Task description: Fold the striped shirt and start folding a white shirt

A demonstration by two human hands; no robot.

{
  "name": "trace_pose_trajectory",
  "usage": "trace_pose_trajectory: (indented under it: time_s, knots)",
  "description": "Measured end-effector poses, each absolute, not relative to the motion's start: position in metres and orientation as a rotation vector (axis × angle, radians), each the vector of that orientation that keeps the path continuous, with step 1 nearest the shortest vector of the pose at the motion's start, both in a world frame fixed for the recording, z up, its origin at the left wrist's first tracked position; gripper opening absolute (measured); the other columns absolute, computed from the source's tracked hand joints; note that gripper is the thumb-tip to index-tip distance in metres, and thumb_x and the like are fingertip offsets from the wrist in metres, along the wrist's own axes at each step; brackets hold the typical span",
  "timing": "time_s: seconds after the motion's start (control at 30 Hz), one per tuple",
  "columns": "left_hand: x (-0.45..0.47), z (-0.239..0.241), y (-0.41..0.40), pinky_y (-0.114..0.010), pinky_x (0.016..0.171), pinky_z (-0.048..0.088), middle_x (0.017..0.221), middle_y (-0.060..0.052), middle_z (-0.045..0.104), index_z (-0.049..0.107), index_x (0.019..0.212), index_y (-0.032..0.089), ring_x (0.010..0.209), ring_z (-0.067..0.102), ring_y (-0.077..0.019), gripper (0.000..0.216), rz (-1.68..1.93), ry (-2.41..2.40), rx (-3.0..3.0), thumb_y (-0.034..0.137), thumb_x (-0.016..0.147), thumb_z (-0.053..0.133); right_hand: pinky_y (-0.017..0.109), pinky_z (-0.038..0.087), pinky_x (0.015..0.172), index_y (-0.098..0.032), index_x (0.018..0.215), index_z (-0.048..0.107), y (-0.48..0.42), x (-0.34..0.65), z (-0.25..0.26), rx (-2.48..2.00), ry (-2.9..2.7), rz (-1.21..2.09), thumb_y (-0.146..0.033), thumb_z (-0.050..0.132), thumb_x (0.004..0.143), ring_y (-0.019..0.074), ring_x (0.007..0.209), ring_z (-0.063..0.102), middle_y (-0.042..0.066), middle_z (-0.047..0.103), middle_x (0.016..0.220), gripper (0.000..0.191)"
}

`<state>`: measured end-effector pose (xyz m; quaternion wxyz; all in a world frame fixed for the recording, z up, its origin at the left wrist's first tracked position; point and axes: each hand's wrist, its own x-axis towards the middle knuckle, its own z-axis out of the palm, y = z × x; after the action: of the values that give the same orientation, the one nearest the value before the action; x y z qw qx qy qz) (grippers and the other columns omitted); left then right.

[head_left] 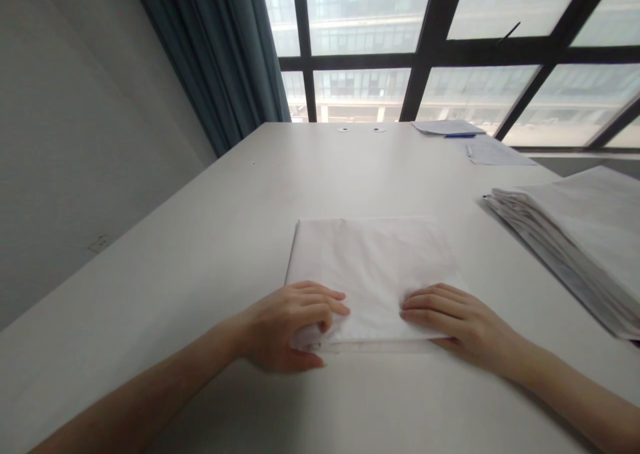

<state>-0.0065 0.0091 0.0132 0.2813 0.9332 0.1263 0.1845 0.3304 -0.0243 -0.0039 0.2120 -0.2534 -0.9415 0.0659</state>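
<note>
A folded white cloth (373, 267) lies flat on the white table, with layered edges showing along its near side. At its near left corner, my left hand (295, 324) has its fingers bent over the top and the thumb at the near edge, with the cloth between them. My right hand (453, 317) grips the near right corner, its fingers together on top and its thumb tucked low by the edge. Slight wrinkles run over the cloth between the two hands.
On the right a thick stack of folded white cloths (590, 221) rests on the table (200, 241). Papers (445, 127) and a blue pen (460, 135) lie at the far right. Behind stand a blue curtain (225, 47) and dark-framed windows (425, 47).
</note>
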Motion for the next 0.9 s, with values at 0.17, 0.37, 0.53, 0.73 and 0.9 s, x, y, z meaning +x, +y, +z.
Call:
trace_pose_trajectory:
  time_s: [0.17, 0.37, 0.53, 0.73, 0.9]
  knots:
    - [-0.006, 0.012, 0.007, -0.037, 0.101, 0.048, 0.115, -0.011, 0.068, 0.054, 0.087, 0.020, 0.121, 0.058, -0.0235, 0.004, 0.539, 0.381, 2.462, 0.020, 0.085, 0.058, 0.030, 0.053, 0.089, -0.019, 0.121, 0.061, -0.028, 0.335, -0.007, -0.771, -2.503, 0.072, -0.030, 0.037, 0.101, 0.0178, 0.104, 0.065, 0.011, 0.071, 0.107, 0.034]
    - [-0.005, 0.012, 0.002, -0.034, 0.094, 0.052, 0.102, -0.011, 0.073, 0.058, 0.081, 0.018, 0.114, 0.062, -0.0223, 0.010, 0.748, 0.526, 2.313, 0.022, 0.090, 0.059, 0.030, 0.055, 0.085, -0.019, 0.117, 0.062, -0.029, 0.333, -0.006, -0.836, -2.374, 0.035, -0.024, 0.040, 0.099, 0.0191, 0.100, 0.065, 0.011, 0.071, 0.102, 0.030]
    - [-0.005, 0.014, 0.006, -0.035, 0.101, 0.048, 0.112, -0.012, 0.070, 0.064, 0.081, 0.017, 0.122, 0.057, -0.0231, 0.023, 0.627, 0.474, 2.322, 0.029, 0.096, 0.052, 0.030, 0.055, 0.082, -0.016, 0.109, 0.064, -0.027, 0.330, -0.001, -0.752, -2.378, -0.013, -0.037, 0.039, 0.100, 0.0195, 0.094, 0.065, 0.012, 0.070, 0.095, 0.034]
    - [-0.009, 0.001, 0.018, -0.040, 0.108, 0.040, 0.120, -0.009, 0.067, 0.064, 0.101, 0.018, 0.127, 0.052, -0.0200, 0.020, 0.700, 0.757, 2.419, 0.020, 0.097, 0.045, 0.030, 0.054, 0.079, -0.018, 0.103, 0.065, -0.026, 0.329, -0.004, -0.748, -2.395, -0.076, -0.036, 0.041, 0.099, 0.0189, 0.088, 0.064, 0.010, 0.069, 0.090, 0.031]
    - [-0.014, -0.010, 0.024, -0.055, 0.115, 0.022, 0.137, -0.009, 0.057, 0.058, 0.122, 0.021, 0.137, 0.041, -0.0234, 0.029, 0.593, 1.066, 2.526, 0.020, 0.096, 0.044, 0.031, 0.053, 0.077, -0.018, 0.101, 0.065, -0.025, 0.329, -0.006, -0.735, -2.401, -0.084, -0.038, 0.041, 0.099, 0.0194, 0.086, 0.063, 0.010, 0.068, 0.088, 0.031]
